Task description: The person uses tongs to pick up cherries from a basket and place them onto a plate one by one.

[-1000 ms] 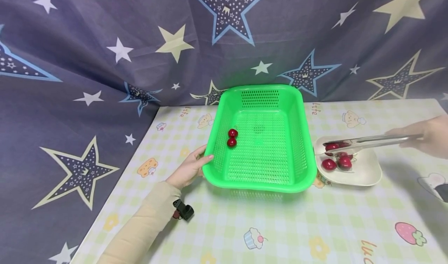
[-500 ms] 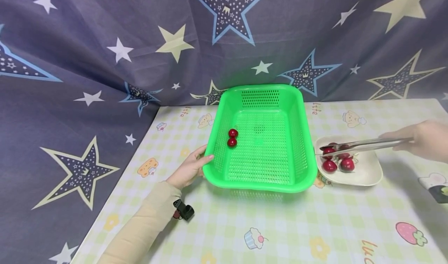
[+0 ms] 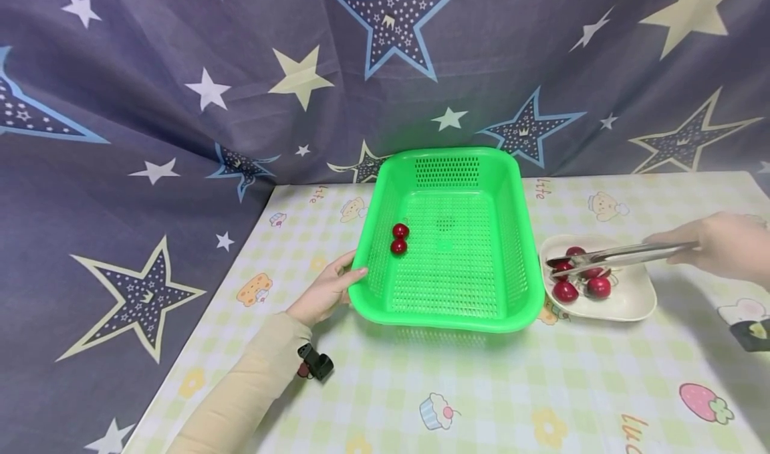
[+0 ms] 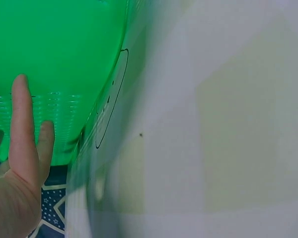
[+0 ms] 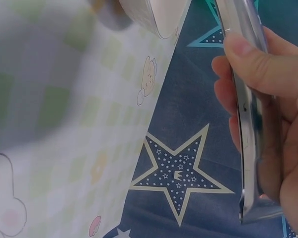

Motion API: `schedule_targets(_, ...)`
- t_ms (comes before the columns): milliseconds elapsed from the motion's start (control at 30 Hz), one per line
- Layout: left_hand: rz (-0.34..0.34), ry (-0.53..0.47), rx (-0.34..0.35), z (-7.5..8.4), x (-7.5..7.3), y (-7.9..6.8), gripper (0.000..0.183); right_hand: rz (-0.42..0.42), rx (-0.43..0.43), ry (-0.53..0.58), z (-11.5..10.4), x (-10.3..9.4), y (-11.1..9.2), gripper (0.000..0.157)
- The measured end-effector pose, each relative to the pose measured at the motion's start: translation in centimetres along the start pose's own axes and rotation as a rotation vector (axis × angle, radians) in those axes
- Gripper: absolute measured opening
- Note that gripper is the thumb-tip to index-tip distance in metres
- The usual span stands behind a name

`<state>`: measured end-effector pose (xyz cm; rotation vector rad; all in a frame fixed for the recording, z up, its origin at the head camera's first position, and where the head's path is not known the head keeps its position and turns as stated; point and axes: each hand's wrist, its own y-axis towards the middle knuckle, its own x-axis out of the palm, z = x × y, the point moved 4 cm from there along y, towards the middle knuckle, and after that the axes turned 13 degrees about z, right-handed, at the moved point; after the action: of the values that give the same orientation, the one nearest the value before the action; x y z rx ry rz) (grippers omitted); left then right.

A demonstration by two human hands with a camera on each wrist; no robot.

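Observation:
My left hand (image 3: pixel 325 290) holds the left side of the green plastic basket (image 3: pixel 445 321), its thumb over the rim. In the left wrist view straight fingers (image 4: pixel 24 119) lie along the basket's outer wall. Two dark red cherries (image 3: pixel 399 247) rest inside, toward the left. My right hand (image 3: pixel 716 243) grips metal tongs (image 3: pixel 637 252), thumb on one arm in the right wrist view. The tips of the tongs reach into a white dish (image 3: pixel 637 303) and stand about a cherry (image 3: pixel 563 269) at its left. Several other cherries (image 3: pixel 598 287) lie around them.
A checked tablecloth (image 3: pixel 481 387) with printed cartoons covers the table. Dark star-patterned cloth (image 3: pixel 228 33) hangs behind and at the left. The dish stands close against the basket's right side. A black device (image 3: pixel 315 362) sits at my left wrist.
My right hand has shifted slightly left and down with the tongs, and the tips have drawn closer together. Cherries in the dish have shifted a little. The left hand and basket stay put.

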<state>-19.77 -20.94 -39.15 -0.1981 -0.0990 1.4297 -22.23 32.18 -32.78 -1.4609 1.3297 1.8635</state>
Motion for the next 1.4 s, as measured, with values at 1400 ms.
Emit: schedule_targets(1400,-0.006,0.004,0.006,0.0,-0.1,0.0,0.063,0.261,-0.016,0.056,1.6,-1.6,-0.7,0.071)
